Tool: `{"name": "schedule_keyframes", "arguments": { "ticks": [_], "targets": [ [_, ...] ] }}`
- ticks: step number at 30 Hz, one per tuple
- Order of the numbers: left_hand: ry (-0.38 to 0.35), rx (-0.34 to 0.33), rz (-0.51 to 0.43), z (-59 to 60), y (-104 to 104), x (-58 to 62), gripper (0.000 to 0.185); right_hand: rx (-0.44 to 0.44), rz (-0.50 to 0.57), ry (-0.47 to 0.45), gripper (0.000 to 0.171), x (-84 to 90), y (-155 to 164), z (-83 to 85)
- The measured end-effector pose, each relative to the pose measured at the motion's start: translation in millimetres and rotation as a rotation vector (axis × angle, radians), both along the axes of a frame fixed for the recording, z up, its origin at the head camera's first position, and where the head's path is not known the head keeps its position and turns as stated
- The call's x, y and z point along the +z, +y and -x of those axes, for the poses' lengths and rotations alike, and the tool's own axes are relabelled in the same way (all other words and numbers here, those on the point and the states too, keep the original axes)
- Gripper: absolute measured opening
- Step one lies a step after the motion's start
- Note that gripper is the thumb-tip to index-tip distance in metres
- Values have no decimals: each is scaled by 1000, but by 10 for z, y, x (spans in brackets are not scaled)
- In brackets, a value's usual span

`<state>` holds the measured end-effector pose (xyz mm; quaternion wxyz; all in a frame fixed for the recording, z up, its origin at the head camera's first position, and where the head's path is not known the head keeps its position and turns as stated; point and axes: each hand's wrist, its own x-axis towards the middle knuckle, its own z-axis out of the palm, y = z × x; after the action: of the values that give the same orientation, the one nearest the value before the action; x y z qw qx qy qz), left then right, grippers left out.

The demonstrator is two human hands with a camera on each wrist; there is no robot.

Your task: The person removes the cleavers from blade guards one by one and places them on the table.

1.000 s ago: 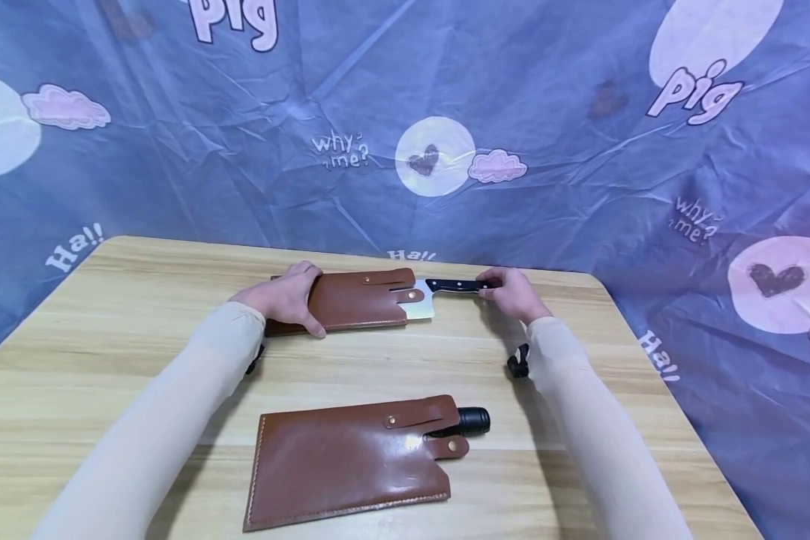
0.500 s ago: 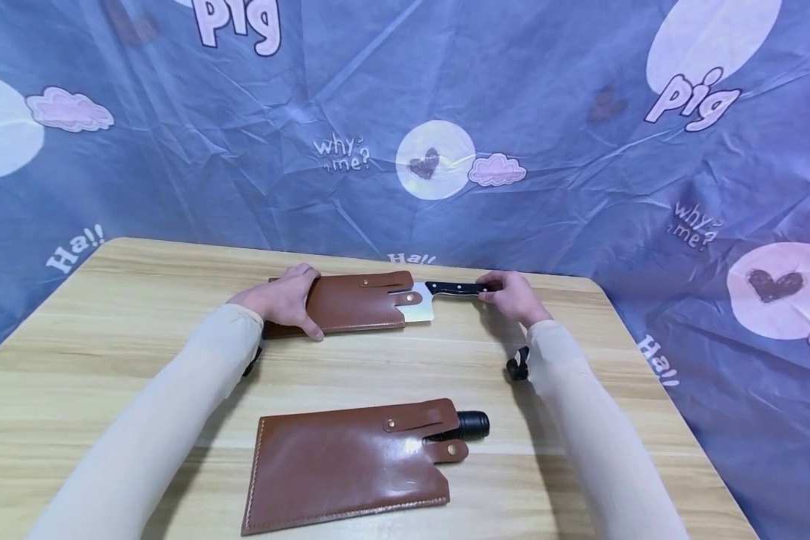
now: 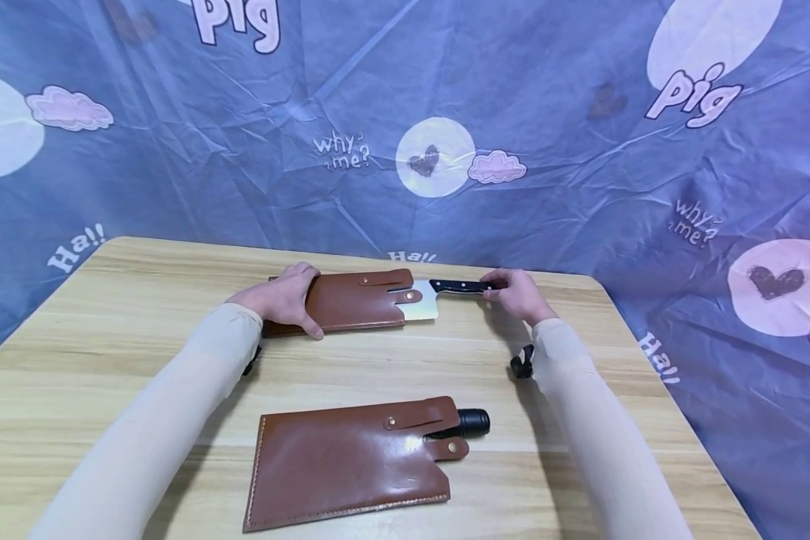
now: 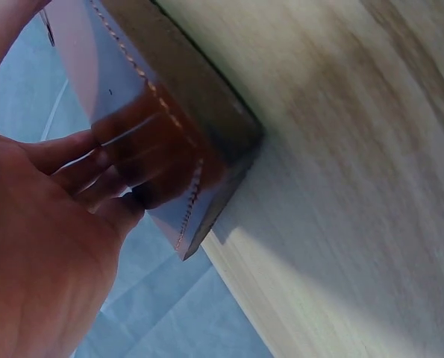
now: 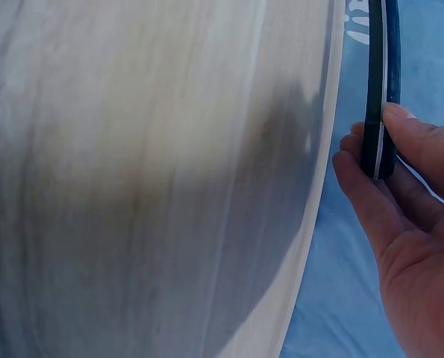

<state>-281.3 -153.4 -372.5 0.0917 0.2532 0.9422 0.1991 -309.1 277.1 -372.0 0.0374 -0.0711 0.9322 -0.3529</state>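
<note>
The knife (image 3: 424, 303) lies on the far part of the table (image 3: 148, 300), its blade partly inside the far sheath (image 3: 354, 302), its handle (image 3: 460, 286) pointing right. The left hand (image 3: 286, 298) rests on the sheath's left part, fingers and thumb spread apart. The right hand (image 3: 518, 295) pinches the handle's end between thumb and fingers. Caution: light left-hand pressure could let the sheath slide along with the knife; twisting the handle could drive the edge into the leather or snag the strap (image 3: 410, 297).
</note>
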Motion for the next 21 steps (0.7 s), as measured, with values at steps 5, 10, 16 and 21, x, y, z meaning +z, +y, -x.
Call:
{"name": "schedule_keyframes", "arguments": {
  "ticks": [5,10,16,21],
  "targets": [
    [-4,-3,-11,4,-20,-1,112,4,-6,8,32,-5,17,0],
    [-1,-2,-28,7,-59,-9,112,3,-15,13,33,-5,13,9],
    [9,-17,-55,-2,-72,-8,111,8,-18,19,33,4,19,10],
    [12,-32,-72,-14,-56,8,110,-9,-8,-7,32,24,36,-17]
  ]
}}
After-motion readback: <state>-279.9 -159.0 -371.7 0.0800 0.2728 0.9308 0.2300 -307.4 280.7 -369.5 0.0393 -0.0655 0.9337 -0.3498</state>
